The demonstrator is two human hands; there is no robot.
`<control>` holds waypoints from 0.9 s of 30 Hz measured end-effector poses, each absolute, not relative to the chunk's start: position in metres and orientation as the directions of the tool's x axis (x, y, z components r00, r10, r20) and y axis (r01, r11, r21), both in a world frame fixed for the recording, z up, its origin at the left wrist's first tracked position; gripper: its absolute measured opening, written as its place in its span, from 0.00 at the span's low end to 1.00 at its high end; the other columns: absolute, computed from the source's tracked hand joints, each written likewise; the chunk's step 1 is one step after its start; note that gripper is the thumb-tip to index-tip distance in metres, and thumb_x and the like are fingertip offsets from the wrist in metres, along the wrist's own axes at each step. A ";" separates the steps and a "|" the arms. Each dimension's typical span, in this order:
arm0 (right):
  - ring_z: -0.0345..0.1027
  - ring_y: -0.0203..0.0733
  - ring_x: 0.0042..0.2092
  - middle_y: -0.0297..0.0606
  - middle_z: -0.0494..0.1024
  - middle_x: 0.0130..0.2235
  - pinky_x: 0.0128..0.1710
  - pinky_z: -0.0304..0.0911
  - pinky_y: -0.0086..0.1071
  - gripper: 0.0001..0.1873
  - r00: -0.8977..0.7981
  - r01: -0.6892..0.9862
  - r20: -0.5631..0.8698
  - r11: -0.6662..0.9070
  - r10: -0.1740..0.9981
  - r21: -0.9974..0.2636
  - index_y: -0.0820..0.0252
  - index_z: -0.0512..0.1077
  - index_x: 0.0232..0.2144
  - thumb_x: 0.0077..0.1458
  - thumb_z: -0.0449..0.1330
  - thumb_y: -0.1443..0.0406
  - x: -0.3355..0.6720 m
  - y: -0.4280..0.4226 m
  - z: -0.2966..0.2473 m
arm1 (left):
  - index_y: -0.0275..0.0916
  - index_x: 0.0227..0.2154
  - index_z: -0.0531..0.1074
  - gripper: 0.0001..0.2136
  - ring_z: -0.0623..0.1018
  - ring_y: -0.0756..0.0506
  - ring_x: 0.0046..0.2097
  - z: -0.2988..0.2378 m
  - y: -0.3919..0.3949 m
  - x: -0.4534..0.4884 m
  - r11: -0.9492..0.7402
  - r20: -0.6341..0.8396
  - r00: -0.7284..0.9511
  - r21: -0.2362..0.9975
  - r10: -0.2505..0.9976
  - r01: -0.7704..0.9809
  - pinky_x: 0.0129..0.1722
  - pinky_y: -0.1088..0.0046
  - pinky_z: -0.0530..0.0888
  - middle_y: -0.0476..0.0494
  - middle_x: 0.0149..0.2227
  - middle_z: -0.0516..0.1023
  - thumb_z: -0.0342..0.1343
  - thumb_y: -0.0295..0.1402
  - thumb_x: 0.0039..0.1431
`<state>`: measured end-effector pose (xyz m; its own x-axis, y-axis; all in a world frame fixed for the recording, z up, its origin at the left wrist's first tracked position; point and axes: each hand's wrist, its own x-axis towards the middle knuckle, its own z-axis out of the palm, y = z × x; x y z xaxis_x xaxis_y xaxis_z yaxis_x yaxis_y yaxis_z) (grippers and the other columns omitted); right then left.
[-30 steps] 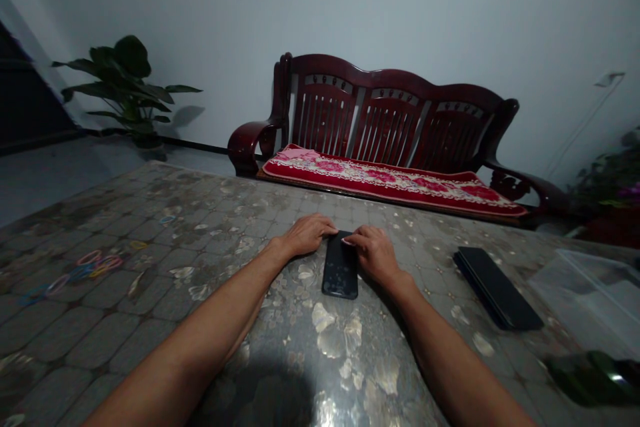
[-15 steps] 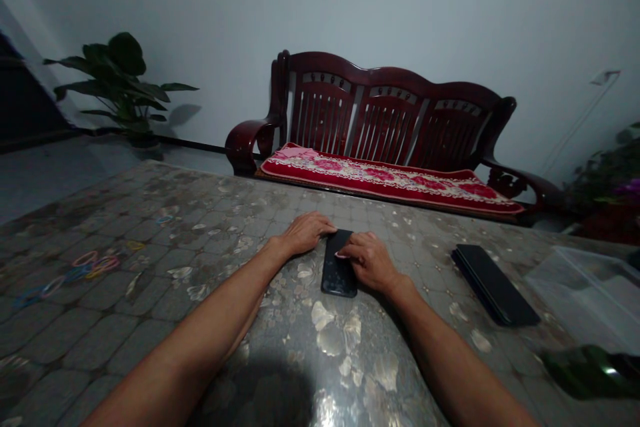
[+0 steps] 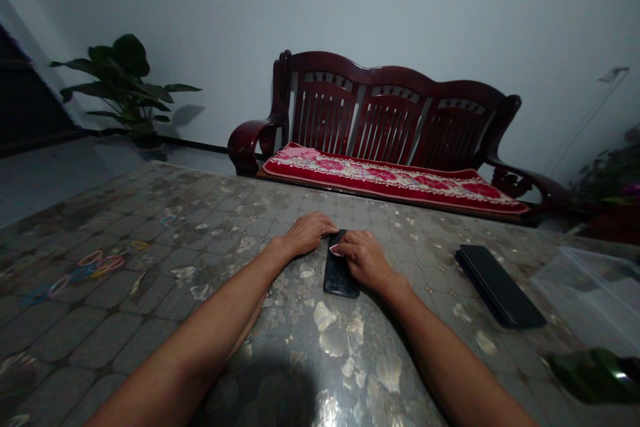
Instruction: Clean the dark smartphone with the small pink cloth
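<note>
A black smartphone (image 3: 342, 279) lies flat on the patterned table cover, its screen smudged with light marks. My left hand (image 3: 309, 232) rests at its upper left corner, fingers stretched out and the tips touching the edge. Over the upper right part of the screen is my right hand (image 3: 364, 255), fingers curled and pinched on a small whitish-pink piece (image 3: 335, 250), too small to name. That piece touches or nearly touches the screen. Most of the phone's upper right side is hidden under my right hand.
To the right lie a dark folding case (image 3: 500, 285), a clear plastic box (image 3: 583, 280) and a green glass-like object (image 3: 587, 373). Several coloured rubber bands (image 3: 100, 265) are scattered at left. Beyond the table (image 3: 165, 327) stands a wooden bench (image 3: 390, 117).
My right hand has slid slightly up the phone screen, with the small whitish piece shifting up and left. My left hand stays at the corner. The view has turned slightly.
</note>
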<state>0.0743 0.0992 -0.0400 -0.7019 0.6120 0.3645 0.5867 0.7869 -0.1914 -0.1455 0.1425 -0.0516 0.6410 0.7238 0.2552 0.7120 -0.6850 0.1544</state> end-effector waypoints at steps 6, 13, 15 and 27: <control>0.66 0.43 0.41 0.38 0.77 0.36 0.43 0.53 0.37 0.17 -0.704 0.556 0.391 0.803 0.593 -0.217 0.54 0.80 0.41 0.58 0.55 0.75 0.081 0.091 -0.041 | 0.43 0.51 0.78 0.20 0.76 0.44 0.53 -0.050 0.138 -0.143 -0.671 0.273 0.620 0.169 0.736 0.722 0.56 0.67 0.70 0.46 0.50 0.81 0.50 0.21 0.63; 0.67 0.45 0.42 0.40 0.78 0.39 0.42 0.54 0.37 0.16 -0.550 0.717 0.428 0.668 0.717 -0.199 0.55 0.80 0.42 0.61 0.56 0.74 0.085 0.098 -0.050 | 0.43 0.51 0.78 0.19 0.77 0.43 0.52 -0.054 0.135 -0.142 -0.672 0.305 0.610 0.170 0.731 0.721 0.53 0.66 0.72 0.46 0.50 0.81 0.50 0.21 0.63; 0.66 0.44 0.41 0.40 0.78 0.39 0.42 0.54 0.37 0.15 -0.576 0.703 0.415 0.686 0.704 -0.189 0.56 0.80 0.42 0.61 0.56 0.74 0.086 0.097 -0.049 | 0.44 0.51 0.78 0.18 0.77 0.43 0.52 -0.055 0.134 -0.141 -0.671 0.314 0.605 0.176 0.732 0.720 0.53 0.66 0.72 0.46 0.50 0.82 0.51 0.22 0.64; 0.68 0.42 0.41 0.38 0.78 0.37 0.42 0.54 0.36 0.18 -0.571 0.652 0.452 0.713 0.686 -0.259 0.55 0.81 0.39 0.57 0.55 0.76 0.093 0.093 -0.041 | 0.44 0.52 0.77 0.21 0.78 0.43 0.52 -0.057 0.132 -0.144 -0.678 0.338 0.604 0.173 0.722 0.714 0.53 0.66 0.73 0.46 0.51 0.81 0.51 0.20 0.60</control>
